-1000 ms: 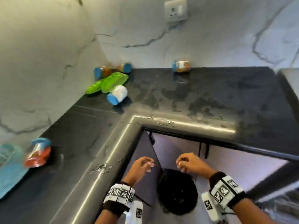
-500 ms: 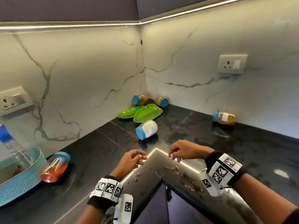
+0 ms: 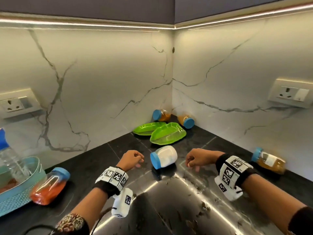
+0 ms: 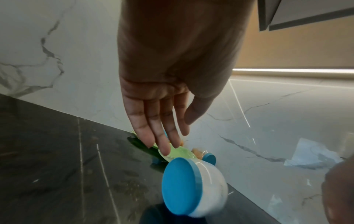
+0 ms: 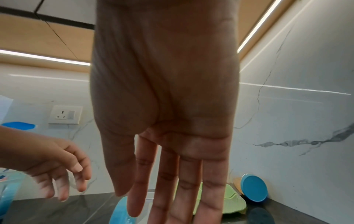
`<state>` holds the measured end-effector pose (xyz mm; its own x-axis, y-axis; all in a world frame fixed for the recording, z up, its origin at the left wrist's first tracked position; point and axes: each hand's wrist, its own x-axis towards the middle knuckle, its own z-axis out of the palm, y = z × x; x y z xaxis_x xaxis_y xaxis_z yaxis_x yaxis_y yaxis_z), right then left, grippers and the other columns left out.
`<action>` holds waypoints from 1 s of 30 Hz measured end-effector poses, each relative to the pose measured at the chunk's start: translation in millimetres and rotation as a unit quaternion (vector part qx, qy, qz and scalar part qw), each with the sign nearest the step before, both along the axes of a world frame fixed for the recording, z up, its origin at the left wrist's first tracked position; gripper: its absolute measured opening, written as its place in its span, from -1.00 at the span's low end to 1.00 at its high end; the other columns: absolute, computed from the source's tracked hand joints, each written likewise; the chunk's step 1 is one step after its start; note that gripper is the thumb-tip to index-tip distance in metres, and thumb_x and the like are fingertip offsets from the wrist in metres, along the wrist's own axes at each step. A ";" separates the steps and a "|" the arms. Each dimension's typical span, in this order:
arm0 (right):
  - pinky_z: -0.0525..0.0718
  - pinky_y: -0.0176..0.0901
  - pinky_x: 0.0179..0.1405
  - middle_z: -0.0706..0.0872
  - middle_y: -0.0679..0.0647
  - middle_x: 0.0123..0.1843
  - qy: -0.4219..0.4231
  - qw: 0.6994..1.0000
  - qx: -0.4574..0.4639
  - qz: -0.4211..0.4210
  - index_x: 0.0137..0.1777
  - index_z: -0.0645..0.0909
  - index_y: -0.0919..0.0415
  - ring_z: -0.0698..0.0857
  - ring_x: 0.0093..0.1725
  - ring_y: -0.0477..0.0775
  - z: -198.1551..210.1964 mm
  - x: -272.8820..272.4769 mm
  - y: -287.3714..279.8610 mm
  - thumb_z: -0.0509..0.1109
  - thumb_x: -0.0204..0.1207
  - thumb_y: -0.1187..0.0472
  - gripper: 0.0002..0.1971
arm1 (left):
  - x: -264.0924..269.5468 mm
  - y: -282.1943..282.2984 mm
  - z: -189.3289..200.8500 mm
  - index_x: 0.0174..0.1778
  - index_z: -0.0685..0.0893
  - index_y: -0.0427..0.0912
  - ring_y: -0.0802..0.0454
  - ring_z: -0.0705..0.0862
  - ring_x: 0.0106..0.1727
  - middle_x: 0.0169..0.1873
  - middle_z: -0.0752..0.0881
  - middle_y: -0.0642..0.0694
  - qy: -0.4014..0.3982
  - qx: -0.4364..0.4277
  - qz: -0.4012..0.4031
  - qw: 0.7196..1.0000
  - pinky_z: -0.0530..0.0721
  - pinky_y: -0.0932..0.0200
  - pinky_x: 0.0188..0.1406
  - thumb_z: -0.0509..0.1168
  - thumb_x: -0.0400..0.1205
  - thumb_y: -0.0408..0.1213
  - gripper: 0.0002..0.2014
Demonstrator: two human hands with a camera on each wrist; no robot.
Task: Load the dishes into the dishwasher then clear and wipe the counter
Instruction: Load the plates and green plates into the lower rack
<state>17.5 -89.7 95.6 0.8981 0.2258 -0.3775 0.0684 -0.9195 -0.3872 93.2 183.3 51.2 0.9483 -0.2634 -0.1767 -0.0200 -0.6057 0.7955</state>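
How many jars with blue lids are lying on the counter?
5: two orange jars in the corner behind the green plates, a white jar between the hands, a red jar beside the basket, a yellow jar at right. More could be out of view.

Lighting is bright and warm, supplied by a light strip (image 3: 84, 24) under the cabinets. The strip reflects as streaks of glare on the dark glossy surface (image 3: 169, 200). The head view bends straight lines toward its edges. Motion blur softens the red jar (image 3: 49, 187) and the right-side jar (image 3: 269, 162). Both wrist views render the palms shadowed and soft.
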 end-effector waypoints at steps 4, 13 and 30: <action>0.61 -0.43 -0.25 0.70 -0.02 -0.22 0.030 0.999 -0.020 -0.016 -0.17 0.61 0.11 0.64 -0.50 -0.28 1.5 40.9 -4.2 0.26 0.57 0.33 -0.84 | 64.2 -11.6 -6.8 -0.14 0.64 -0.13 0.05 0.66 -0.41 -0.17 0.71 -0.19 0.024 0.049 -0.015 0.998 0.50 0.31 -0.64 0.14 0.58 -0.40 -0.83; 0.58 -0.34 -0.30 0.68 -0.10 -0.25 0.074 0.995 -0.050 -0.052 -0.16 0.58 0.00 0.70 -0.31 -0.16 10.6 109.8 -37.1 0.26 0.59 0.27 -0.83 | 201.9 -71.3 -56.6 -0.14 0.62 -0.29 -0.24 0.69 0.03 -0.11 0.67 -0.45 0.082 0.027 0.009 0.996 0.65 0.00 0.08 0.26 0.56 -0.36 -0.92; 0.54 -0.34 -0.22 0.66 0.09 0.10 -0.045 0.978 -0.043 -0.201 0.36 0.51 0.19 0.65 0.01 0.05 22.8 136.1 -66.0 0.28 0.63 0.15 -0.67 | 230.6 -70.7 -30.1 -0.37 0.58 -0.24 0.27 0.60 -0.67 -0.46 0.59 -0.13 0.097 -0.111 -0.057 0.987 0.67 0.31 -0.53 0.26 0.63 -0.48 -0.76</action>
